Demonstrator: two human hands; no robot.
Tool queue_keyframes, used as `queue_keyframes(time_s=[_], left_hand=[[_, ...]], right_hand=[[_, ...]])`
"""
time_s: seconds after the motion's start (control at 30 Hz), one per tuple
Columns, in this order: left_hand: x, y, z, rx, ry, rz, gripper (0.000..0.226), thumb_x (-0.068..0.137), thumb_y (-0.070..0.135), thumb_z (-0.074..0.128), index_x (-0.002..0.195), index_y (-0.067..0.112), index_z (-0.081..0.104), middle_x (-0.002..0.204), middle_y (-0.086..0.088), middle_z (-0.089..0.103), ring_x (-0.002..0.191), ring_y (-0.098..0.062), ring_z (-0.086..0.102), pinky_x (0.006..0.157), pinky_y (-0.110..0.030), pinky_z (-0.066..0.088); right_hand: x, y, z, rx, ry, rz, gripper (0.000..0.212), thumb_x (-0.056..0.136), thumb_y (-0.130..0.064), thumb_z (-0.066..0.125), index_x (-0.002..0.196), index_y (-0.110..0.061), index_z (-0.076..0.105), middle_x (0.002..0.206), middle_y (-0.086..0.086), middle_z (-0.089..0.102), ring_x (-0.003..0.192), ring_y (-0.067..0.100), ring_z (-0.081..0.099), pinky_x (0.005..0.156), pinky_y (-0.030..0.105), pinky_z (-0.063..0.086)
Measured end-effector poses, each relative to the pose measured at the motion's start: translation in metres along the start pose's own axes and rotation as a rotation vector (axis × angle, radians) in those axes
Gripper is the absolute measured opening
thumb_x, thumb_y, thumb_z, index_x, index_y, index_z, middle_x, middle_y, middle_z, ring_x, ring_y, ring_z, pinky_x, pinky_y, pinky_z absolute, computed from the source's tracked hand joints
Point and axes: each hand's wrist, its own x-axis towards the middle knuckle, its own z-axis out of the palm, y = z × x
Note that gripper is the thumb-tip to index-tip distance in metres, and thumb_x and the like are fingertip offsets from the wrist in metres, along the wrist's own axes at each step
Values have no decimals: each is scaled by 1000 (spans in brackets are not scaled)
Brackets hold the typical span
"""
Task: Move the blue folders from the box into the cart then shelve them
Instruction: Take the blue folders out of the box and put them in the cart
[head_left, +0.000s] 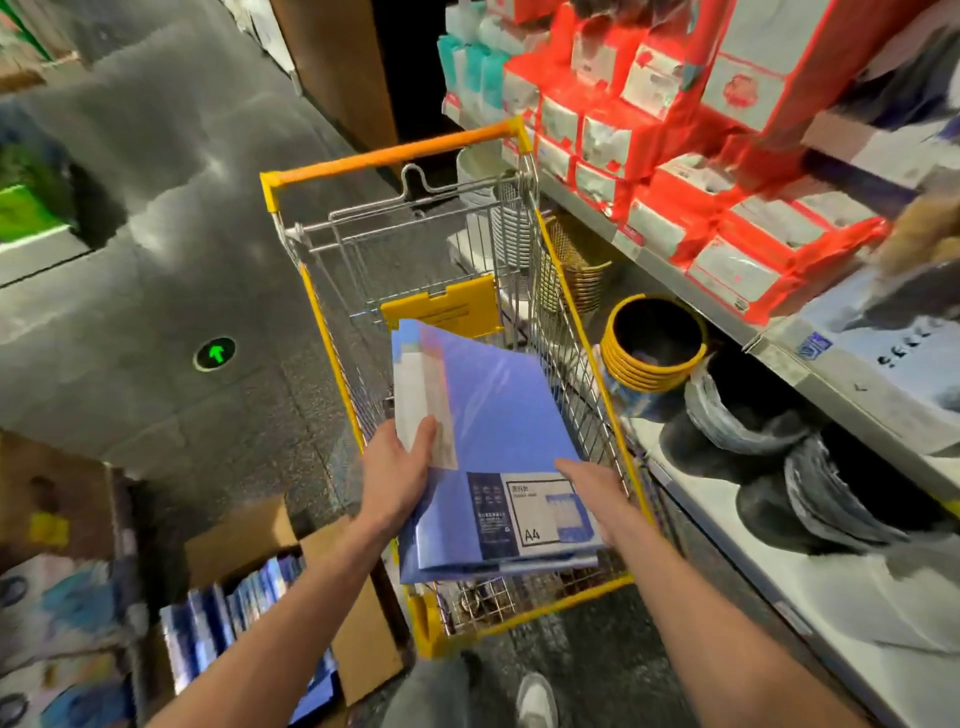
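At lower left, an open cardboard box (244, 540) holds blue folders (223, 608) standing upright. In the centre, the left hand (397, 478) grips the left edge of a folder stack (493, 415), thumb on top, over the wire basket of the yellow-rimmed cart (332, 353). The right hand (592, 486) clasps the stack's right edge. At right sits a yellow bucket (654, 343), dark inside.

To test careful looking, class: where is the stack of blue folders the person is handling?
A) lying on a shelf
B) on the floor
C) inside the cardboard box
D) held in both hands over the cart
D: the left hand and right hand grip the blue folders above the wire basket of the cart.
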Motion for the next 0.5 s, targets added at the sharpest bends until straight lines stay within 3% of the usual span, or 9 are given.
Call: queue_keyframes(time_s=[0.07,0.13,0.2,0.27,0.33,0.4,0.43,0.5], left_hand=[[24,-3,13,1,-31,-16,37,97,45,60,103,10,66,93,-10,72,82,-28,69,57,-30,44],[57,-9,27,-1,-75,-34,36,98,40,61,109,6,65,97,-9,71,85,-27,68,58,-26,45],[83,-14,40,-14,-102,-50,31,98,33,62,110,4,64,98,-6,70,84,-20,66,57,-14,43],[109,-22,58,-36,-143,-91,22,98,27,63,106,7,60,91,1,67,77,-10,62,54,-10,42],[133,-29,78,-29,-187,-147,22,97,27,64,107,9,56,84,4,63,70,-12,59,57,-16,46],[148,-38,96,-40,-216,-192,33,95,31,65,115,7,56,88,-5,66,72,-22,61,69,-35,52],[160,-46,106,-39,-228,-217,39,96,32,65,123,5,55,96,-12,67,78,-27,62,75,-39,50],[181,-59,123,-13,-256,-290,53,99,30,61,140,0,46,118,-18,62,100,-33,61,85,-35,42]], right_hand=[[18,-4,5,-35,48,34,51,98,-31,60,138,-1,50,143,14,51,129,30,49,99,36,38],[43,-9,15,-47,63,58,35,96,-34,59,120,-9,59,123,11,61,110,28,56,93,37,42],[70,-7,20,-67,98,55,38,88,-48,61,100,-11,60,99,8,64,92,23,59,83,33,47],[95,-11,27,-127,176,81,40,80,-52,63,97,-16,60,93,9,65,82,22,61,70,28,48],[115,-26,39,-171,231,101,37,90,-37,66,116,-10,64,103,16,68,87,22,62,67,29,45],[127,-42,52,-236,234,118,38,97,-23,62,119,7,63,112,23,69,94,27,65,64,30,41],[143,-44,60,-247,221,133,36,99,-17,59,119,12,62,115,28,68,101,33,67,59,29,39],[165,-53,75,-269,196,154,31,101,-11,55,119,13,61,117,30,66,108,41,64,44,16,38]])
